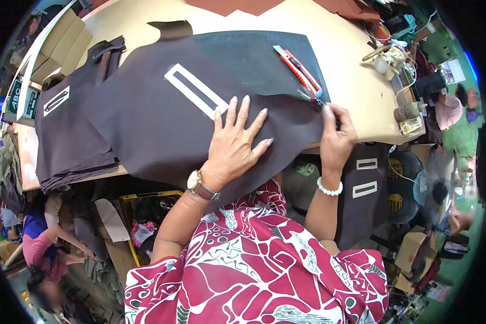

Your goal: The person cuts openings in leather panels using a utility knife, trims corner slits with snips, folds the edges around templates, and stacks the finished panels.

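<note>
My left hand [236, 141] lies flat, fingers spread, on a dark brown sheet [146, 129] that looks like leather or fabric. Just beyond its fingertips, a white rectangular frame with a long slot [215, 104] sits on the sheet. My right hand [338, 132] is closed in a pinch at the sheet's right corner. A small pointed tool [311, 96] lies against its fingertips; whether they grip the tool or the sheet edge I cannot tell. Above that hand, a red utility knife [301, 73] rests on a dark green cutting mat [243, 59].
A stack of brown sheets [75, 140] with a white-framed slot lies at the table's left. Cardboard boxes [62, 43] stand behind it. Bottles and tools crowd the right edge. Brown pieces with white frames [364, 183] hang below the table. Another person [46, 232] bends at lower left.
</note>
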Demonstrator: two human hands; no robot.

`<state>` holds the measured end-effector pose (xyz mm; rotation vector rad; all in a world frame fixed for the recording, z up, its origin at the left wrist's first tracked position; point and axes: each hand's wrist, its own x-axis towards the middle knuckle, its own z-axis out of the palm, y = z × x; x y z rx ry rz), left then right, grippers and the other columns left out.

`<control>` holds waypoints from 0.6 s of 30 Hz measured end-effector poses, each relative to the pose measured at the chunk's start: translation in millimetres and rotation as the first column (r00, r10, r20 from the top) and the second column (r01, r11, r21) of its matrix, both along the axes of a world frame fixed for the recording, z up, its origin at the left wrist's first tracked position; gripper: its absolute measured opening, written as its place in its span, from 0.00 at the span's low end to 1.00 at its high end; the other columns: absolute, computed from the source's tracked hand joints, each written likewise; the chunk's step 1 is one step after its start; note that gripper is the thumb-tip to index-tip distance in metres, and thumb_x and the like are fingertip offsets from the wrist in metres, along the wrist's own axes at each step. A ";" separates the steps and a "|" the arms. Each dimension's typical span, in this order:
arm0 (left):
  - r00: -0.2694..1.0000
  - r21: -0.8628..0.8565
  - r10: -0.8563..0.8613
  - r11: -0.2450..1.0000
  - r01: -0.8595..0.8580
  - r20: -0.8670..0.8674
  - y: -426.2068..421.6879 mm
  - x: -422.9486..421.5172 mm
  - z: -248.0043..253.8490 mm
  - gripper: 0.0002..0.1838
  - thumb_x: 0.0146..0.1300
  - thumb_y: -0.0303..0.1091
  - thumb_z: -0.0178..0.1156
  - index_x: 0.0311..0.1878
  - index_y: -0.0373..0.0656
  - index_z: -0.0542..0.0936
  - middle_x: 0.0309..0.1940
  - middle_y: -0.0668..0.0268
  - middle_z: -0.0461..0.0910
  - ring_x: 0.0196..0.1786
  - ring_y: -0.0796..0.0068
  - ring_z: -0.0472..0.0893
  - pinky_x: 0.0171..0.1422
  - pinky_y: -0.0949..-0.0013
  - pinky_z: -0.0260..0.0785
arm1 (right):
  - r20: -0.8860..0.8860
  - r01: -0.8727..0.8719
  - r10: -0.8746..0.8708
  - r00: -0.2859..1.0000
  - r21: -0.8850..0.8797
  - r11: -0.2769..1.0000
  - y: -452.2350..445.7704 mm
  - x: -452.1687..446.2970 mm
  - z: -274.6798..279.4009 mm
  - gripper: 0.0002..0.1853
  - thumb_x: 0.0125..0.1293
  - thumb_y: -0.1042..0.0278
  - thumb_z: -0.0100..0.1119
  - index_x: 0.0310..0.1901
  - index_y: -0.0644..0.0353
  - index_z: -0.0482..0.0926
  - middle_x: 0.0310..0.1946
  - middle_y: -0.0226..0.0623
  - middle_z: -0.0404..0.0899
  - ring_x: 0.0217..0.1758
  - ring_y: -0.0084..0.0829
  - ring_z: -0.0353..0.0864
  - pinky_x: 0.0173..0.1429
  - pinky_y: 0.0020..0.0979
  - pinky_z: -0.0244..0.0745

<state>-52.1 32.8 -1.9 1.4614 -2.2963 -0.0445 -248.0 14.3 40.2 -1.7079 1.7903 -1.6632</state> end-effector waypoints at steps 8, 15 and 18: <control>0.993 0.208 -0.029 0.978 0.005 0.112 -10.1 -23.5 7.5 0.26 0.59 0.49 0.53 0.57 0.47 0.74 0.63 0.47 0.61 0.68 0.40 0.53 0.66 0.33 0.43 | 0.294 0.297 -0.256 0.921 -0.103 0.949 11.5 -45.4 12.7 0.09 0.69 0.72 0.50 0.45 0.67 0.77 0.29 0.31 0.76 0.27 0.15 0.68 0.33 0.19 0.67; 0.987 0.012 -0.144 0.989 0.145 -0.067 -4.6 -42.5 -22.9 0.28 0.57 0.45 0.55 0.62 0.50 0.70 0.64 0.51 0.62 0.69 0.43 0.55 0.69 0.31 0.39 | 0.006 -0.557 0.558 0.830 -0.042 0.829 43.3 76.1 24.3 0.12 0.60 0.84 0.53 0.46 0.67 0.76 0.41 0.41 0.79 0.44 0.29 0.79 0.51 0.30 0.74; 0.988 -0.004 -0.148 0.989 0.148 -0.053 -4.6 -59.2 -17.9 0.32 0.53 0.43 0.59 0.65 0.58 0.67 0.67 0.53 0.59 0.70 0.46 0.56 0.68 0.33 0.46 | 0.176 -0.648 0.625 0.761 0.141 0.749 36.2 104.1 13.0 0.10 0.61 0.76 0.54 0.44 0.66 0.78 0.41 0.44 0.80 0.50 0.39 0.76 0.65 0.35 0.57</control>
